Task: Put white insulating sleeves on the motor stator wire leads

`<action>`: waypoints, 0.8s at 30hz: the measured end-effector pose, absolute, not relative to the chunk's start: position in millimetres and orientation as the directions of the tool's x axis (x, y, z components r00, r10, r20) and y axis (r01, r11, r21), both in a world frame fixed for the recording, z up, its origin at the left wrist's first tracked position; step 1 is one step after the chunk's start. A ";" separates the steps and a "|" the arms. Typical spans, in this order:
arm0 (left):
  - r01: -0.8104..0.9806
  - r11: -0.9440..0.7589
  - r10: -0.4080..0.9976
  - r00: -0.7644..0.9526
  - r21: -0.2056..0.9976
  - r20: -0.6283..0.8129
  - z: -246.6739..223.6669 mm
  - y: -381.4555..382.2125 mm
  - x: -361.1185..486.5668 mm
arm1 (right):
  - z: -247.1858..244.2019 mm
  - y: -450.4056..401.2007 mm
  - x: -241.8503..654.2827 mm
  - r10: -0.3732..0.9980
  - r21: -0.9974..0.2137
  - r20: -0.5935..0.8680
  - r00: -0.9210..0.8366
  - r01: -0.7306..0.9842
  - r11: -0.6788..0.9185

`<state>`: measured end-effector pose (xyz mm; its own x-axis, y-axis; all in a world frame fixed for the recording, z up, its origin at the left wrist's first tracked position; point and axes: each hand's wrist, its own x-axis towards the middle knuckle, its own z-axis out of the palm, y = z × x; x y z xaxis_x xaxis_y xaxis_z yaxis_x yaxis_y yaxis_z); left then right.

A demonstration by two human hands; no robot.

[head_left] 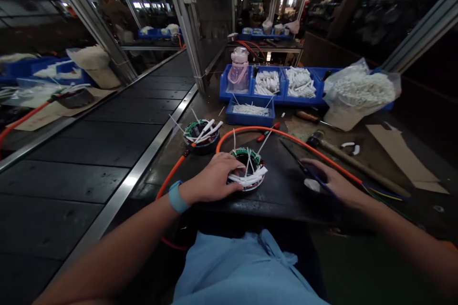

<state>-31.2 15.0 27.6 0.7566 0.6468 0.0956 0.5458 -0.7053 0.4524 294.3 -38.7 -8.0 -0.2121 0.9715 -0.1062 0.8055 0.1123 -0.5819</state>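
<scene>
My left hand [218,176] is closed round the left side of a ring-shaped motor stator [258,159]. Thumb and fingers press on the white sleeves [250,180] along its near rim. Thin white strips stick up from the stator, and green shows inside its top edge. My right hand [331,178] grips a pair of scissors [304,167] with dark blades and blue handles. The blades point up and left, toward the stator but apart from it. A small white piece [312,185] lies under the scissors; its kind is unclear. A second stator [202,136] stands behind my left hand.
An orange cable [296,139] loops around the stators. Behind are blue bins [282,97] of white sleeves, a bottle [239,69] and a full plastic bag [361,88]. A hammer [358,162], screwdriver [307,116] and cardboard [404,157] lie right. A conveyor [89,171] runs left.
</scene>
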 end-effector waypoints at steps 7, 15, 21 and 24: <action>0.623 -0.657 0.733 0.659 0.424 0.168 35.8 35.6 3.1 | 38.4 -40.6 264.9 0.841 0.037 -0.101 -0.532 0.842 0.538; 0.419 -0.571 0.779 0.549 0.707 0.304 24.1 38.3 7.1 | 53.1 -3.6 238.4 0.715 0.201 -0.175 -0.677 0.687 0.699; 0.459 -0.658 0.751 0.459 0.596 0.475 17.5 30.1 0.9 | 25.7 -18.1 239.6 0.768 0.233 -0.122 -0.629 0.734 0.638; 0.425 -0.656 0.752 0.446 0.624 0.486 21.0 29.7 -4.0 | 12.4 -22.9 247.9 0.796 0.219 -0.083 -0.599 0.769 0.601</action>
<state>-4.0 29.7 21.0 0.4459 0.7517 0.4860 0.4252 -0.6556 0.6240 247.9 -22.9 12.4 -0.5990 0.7964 -0.0835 0.7687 0.6011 0.2188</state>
